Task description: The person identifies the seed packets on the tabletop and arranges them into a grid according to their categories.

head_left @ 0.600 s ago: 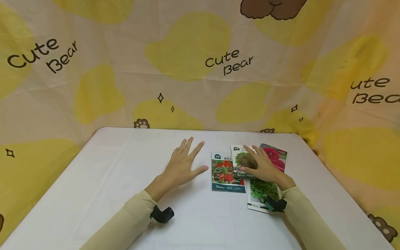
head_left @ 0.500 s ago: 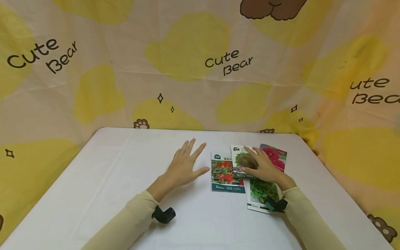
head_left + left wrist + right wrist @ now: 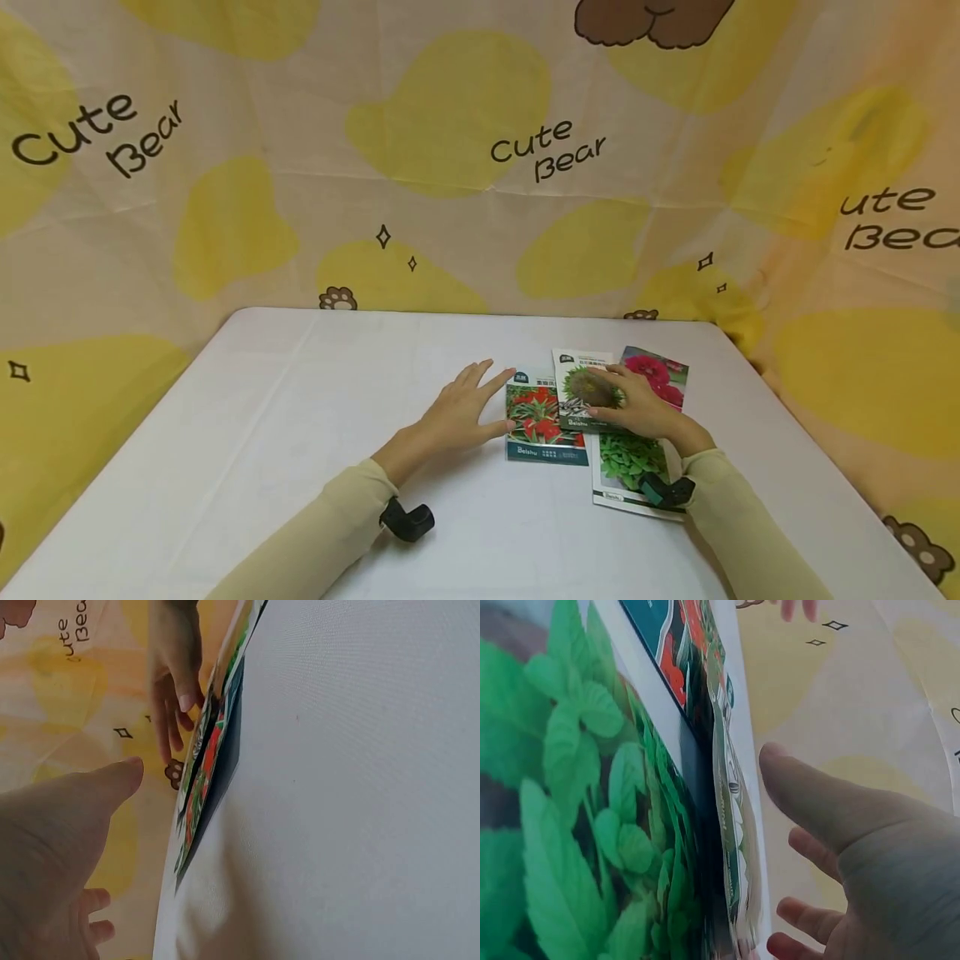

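Now | left hand (image 3: pixel 455 414) spread near leftmost packet (image 3: pixel 537 421) | right hand (image 3: pixel 641 407) spread over topmost packet (image 3: pixel 580 390)

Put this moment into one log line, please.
left hand: near red-flower packet | right hand: over spiky-plant packet, contact unclear | spiky-plant packet: overlaps red-flower packet
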`<state>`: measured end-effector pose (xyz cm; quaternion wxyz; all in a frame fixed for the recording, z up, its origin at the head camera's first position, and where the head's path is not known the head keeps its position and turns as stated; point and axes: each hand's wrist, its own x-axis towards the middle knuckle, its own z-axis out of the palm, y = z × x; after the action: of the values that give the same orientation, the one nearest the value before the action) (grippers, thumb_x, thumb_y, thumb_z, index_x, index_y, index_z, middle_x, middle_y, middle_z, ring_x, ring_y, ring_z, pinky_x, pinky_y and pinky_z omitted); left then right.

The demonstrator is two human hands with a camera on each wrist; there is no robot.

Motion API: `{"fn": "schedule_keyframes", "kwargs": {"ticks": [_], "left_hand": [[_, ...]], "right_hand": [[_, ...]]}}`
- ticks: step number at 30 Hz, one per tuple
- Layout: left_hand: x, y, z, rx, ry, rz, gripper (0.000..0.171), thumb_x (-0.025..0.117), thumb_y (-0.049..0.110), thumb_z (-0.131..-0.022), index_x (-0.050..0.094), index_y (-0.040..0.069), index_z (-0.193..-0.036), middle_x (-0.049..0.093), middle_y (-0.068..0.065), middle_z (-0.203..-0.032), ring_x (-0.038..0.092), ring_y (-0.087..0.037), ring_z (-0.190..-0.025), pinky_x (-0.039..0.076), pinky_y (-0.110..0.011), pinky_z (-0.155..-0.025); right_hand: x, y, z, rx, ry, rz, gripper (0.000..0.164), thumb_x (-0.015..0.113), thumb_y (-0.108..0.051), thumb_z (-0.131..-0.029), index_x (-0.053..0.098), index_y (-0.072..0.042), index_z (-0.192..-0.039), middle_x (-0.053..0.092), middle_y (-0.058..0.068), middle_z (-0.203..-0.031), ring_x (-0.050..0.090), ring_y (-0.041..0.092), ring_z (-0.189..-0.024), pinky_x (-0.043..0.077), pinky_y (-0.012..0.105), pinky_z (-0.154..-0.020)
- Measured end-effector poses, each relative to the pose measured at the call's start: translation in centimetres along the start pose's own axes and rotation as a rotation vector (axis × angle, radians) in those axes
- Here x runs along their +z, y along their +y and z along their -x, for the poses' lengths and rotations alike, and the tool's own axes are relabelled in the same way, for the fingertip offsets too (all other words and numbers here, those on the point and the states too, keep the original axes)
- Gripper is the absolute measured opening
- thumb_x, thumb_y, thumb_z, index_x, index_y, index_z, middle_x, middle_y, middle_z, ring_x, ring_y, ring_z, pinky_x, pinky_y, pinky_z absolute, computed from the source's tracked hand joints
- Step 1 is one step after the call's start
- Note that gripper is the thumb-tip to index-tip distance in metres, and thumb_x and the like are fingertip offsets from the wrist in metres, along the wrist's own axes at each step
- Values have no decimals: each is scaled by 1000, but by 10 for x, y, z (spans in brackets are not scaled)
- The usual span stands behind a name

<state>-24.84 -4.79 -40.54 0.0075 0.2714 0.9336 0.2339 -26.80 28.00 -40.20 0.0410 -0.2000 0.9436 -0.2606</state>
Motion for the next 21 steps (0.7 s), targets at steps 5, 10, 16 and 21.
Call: {"fn": "schedule_keyframes", "kwargs": {"ticks": [5,10,16,21], "left_hand": [[1,4,-6,25,-73,38,78,65,51,-94,30,29,-160,23,-14,-168,21,-41,-155,26,-67,-117],[5,10,-15,26,-140,56,78,66,50,-94,30,28,-160,22,-13,-169,20,-41,-155,25,-66,-118],[10,19,-28,36,-190,38,79,67,51,-94,30,31,-160,24,-10,-168,20,-41,-155,25,-64,-118],[15,25,-32,16,-234,31,79,67,51,-94,30,31,-160,24,-9,-169,20,-43,-154,25,-63,-118]], "right_hand": [[-2,4,-3,-25,3,11,67,71,-33,-94,46,-7,-151,30,36,-157,23,62,-143,21,82,-105],[-1,5,-3,-47,-7,32,62,71,-28,-95,49,-8,-149,35,37,-154,29,64,-140,25,81,-104],[0,7,-2,-74,-11,65,59,72,-26,-93,53,-6,-146,40,38,-149,33,64,-136,26,81,-103],[2,7,-2,-54,-27,43,60,72,-26,-94,53,-6,-146,39,37,-151,32,64,-138,25,81,-104]]}}
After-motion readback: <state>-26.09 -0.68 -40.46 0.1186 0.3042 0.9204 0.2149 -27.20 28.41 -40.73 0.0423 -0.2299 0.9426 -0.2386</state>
